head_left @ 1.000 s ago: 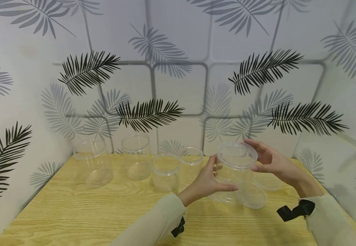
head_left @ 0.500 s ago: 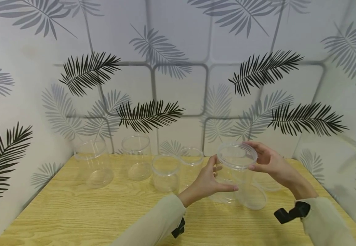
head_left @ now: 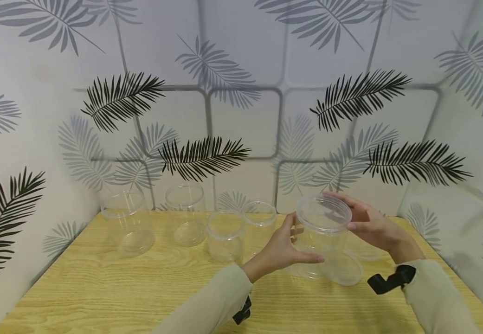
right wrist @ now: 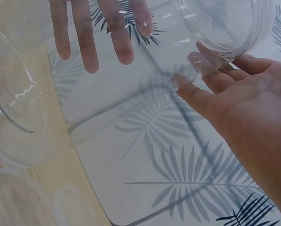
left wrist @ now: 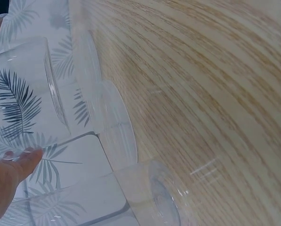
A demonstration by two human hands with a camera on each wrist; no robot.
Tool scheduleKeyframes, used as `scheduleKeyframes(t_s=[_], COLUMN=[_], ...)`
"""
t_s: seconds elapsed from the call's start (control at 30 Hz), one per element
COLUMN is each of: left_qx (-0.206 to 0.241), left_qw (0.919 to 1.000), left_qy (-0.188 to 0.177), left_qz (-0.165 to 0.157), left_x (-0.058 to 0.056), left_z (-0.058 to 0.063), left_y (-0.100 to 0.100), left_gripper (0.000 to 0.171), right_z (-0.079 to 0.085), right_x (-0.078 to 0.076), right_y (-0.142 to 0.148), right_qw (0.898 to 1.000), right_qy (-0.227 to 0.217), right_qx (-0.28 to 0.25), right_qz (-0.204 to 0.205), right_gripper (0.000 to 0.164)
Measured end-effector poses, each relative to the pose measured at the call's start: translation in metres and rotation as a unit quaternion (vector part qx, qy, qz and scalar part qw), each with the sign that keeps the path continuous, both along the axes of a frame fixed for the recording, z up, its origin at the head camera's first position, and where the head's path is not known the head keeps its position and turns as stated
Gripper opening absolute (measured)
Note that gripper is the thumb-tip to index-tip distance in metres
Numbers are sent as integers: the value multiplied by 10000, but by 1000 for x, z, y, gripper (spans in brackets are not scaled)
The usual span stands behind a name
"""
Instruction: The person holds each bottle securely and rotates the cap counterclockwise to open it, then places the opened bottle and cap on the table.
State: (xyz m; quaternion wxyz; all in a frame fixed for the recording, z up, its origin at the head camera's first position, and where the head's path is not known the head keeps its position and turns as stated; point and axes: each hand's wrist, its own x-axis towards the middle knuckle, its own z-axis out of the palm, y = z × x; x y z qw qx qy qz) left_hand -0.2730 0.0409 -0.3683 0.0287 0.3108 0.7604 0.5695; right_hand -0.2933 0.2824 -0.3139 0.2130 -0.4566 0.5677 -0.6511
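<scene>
My left hand (head_left: 275, 253) grips a clear plastic jar (head_left: 329, 240) from its left side, the thumb in front and the fingers behind. The jar is held upright above the table. A round clear lid (head_left: 324, 214) sits at its mouth. My right hand (head_left: 376, 228) holds the lid's rim from the right, thumb in front and fingers behind. In the right wrist view, left fingers (right wrist: 116, 40) show through the jar wall, while my right hand (right wrist: 251, 108) touches the rim. Whether the lid is fully seated cannot be told. In the left wrist view, the jar's base (left wrist: 55, 94) hangs free.
Several clear lids (head_left: 345, 270) lie on the wooden table (head_left: 112, 292) beneath the held jar. To the left stand open clear jars: a wide one (head_left: 126, 225), a tall one (head_left: 187, 215), a short one (head_left: 226, 243) and a narrow one (head_left: 260, 225). A patterned wall rises behind.
My right hand has shifted slightly left along the lid's rim, its fingers reaching further over the far side. The jar and left hand have barely moved.
</scene>
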Motion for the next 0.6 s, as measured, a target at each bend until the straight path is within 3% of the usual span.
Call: scheduleKeyframes(t_s=[0.1, 0.2, 0.37, 0.6], left_qx=[18, 66, 132, 127], left_qw=[10000, 10000, 9998, 9998], left_qy=[-2, 11, 65, 48], left_qz=[27, 68, 122, 119], left_x=[0, 0, -2, -2], left_z=[-1, -1, -2, -1], left_y=[0, 0, 0, 1], left_gripper=[94, 94, 94, 94], right_z=[-1, 1, 10, 13], right_x=[3, 11, 30, 41], right_y=[1, 1, -6, -19], right_qw=[9995, 9932, 9677, 9298], right_qy=[99, 409, 661, 956], right_qx=[56, 352, 975, 1625], right_qz=[-292, -1035, -2229, -3160], right_gripper=[70, 71, 71, 73])
